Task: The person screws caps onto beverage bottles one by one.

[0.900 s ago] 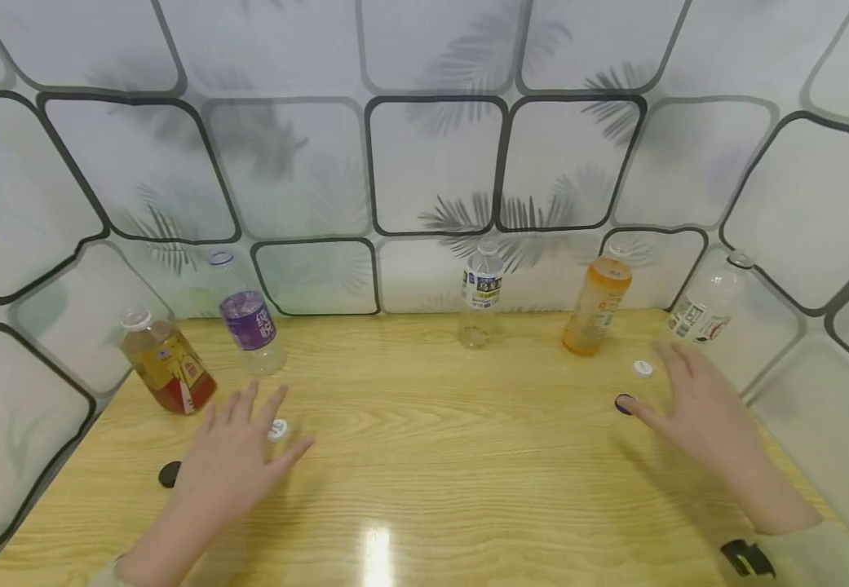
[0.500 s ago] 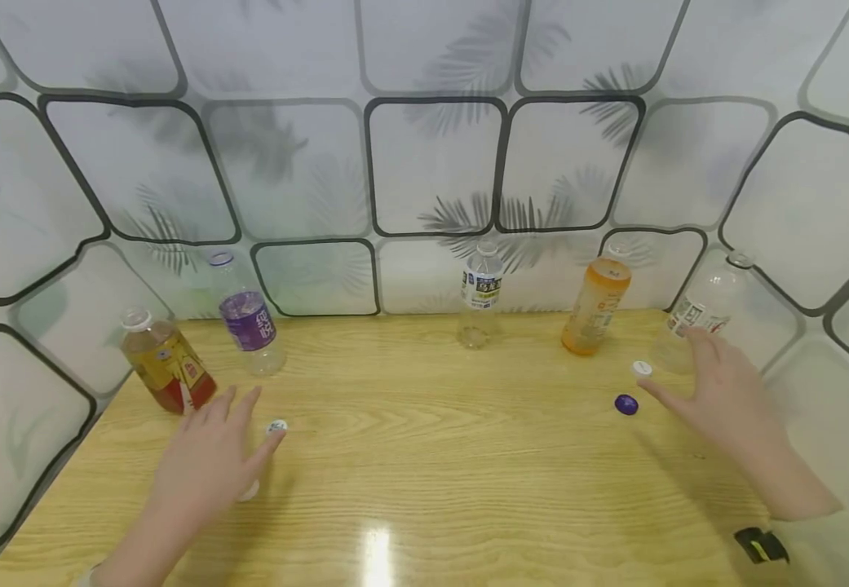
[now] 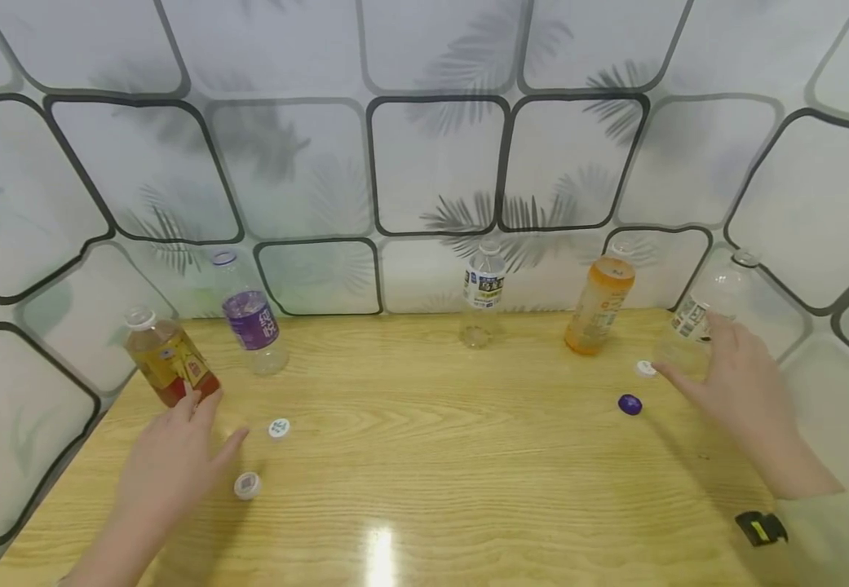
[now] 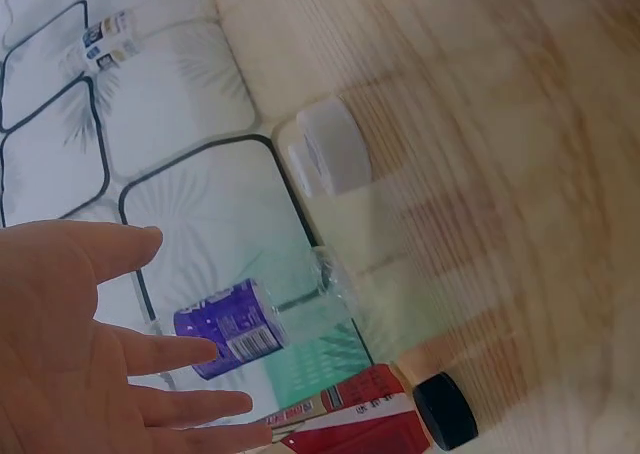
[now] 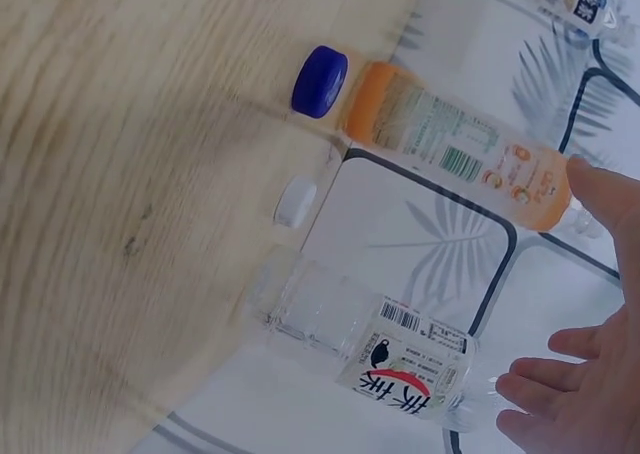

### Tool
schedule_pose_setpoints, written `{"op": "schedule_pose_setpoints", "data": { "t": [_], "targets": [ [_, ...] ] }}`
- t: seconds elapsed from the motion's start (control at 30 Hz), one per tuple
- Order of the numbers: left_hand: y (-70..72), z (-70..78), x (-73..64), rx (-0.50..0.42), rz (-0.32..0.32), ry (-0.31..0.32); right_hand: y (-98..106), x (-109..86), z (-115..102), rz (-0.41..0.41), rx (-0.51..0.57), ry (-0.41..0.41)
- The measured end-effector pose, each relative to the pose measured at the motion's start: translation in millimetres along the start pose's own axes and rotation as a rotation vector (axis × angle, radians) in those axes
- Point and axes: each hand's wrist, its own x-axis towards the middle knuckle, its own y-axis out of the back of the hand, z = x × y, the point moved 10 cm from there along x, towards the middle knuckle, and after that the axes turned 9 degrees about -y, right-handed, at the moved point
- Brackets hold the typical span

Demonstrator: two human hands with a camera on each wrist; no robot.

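My left hand (image 3: pixel 170 456) is spread open in front of the bottle of red-brown drink (image 3: pixel 172 363); whether it touches the bottle I cannot tell. A clear bottle with a purple label (image 3: pixel 251 322) stands just behind. Two white caps (image 3: pixel 247 486) lie right of this hand. A black cap (image 4: pixel 446 411) shows in the left wrist view, hidden from the head view. My right hand (image 3: pixel 750 408), fingers extended, is in front of the clear bottle with a white label (image 5: pixel 405 359), apart from it in the right wrist view. A white cap (image 3: pixel 645 369) and a purple cap (image 3: pixel 630 404) lie left of it.
An orange-labelled bottle (image 3: pixel 600 306) and a clear bottle with a blue and white label (image 3: pixel 483 293) stand along the back of the wooden table (image 3: pixel 424 440). A patterned wall covering (image 3: pixel 439 171) rises behind and at both sides.
My left hand has moved left toward the red-brown drink, uncovering a white cap and covering the black one. My right hand has shifted right, away from the purple cap.
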Motion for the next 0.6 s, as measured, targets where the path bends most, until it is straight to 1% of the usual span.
{"op": "schedule_pose_setpoints", "data": {
  "t": [0.2,0.43,0.6],
  "targets": [
    [-0.7,-12.4,-4.1,-0.001,-0.018,0.023,6.2,10.4,13.0,0.011,0.043,-0.066],
    [-0.3,-21.1,-12.7,-0.010,-0.002,0.031,15.1,20.2,21.7,0.071,0.058,-0.104],
    [-2.2,-27.3,-15.2,-0.017,-0.003,0.041,18.5,28.4,30.9,0.100,0.076,-0.127]
  ]
}}
